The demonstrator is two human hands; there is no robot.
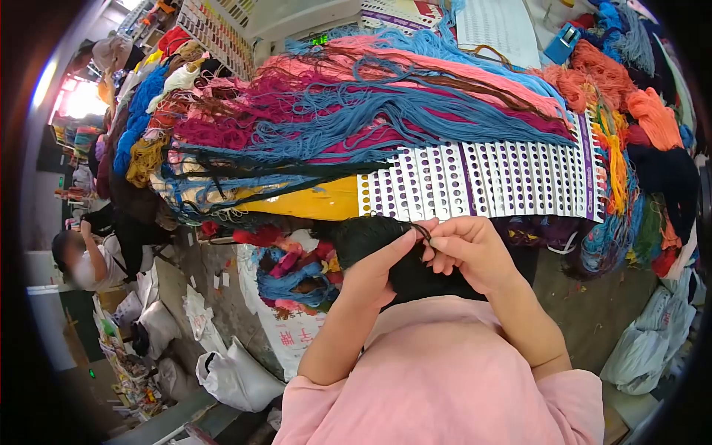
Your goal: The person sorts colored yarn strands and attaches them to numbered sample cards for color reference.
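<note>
My left hand [382,267] and my right hand [471,248] meet just in front of the table edge, close to my body. Between their thumbs and fingertips runs a thin dark strand of thread [424,231], with the fingers of both hands closed on it. A bundle of black thread [363,233] hangs by my left hand, partly hidden behind it. Beyond my hands lies a white card with rows of punched holes [437,182]. Long loose lengths of blue thread [334,119] and magenta thread [222,122] spread over the table behind it.
Orange skeins [653,122] and dark ones are heaped on the right. A blue tape dispenser [562,44] stands at the back. Below the table's left side sits a bag of mixed yarn [293,278]; a white sack [237,374] lies on the floor. Another person [96,259] is at far left.
</note>
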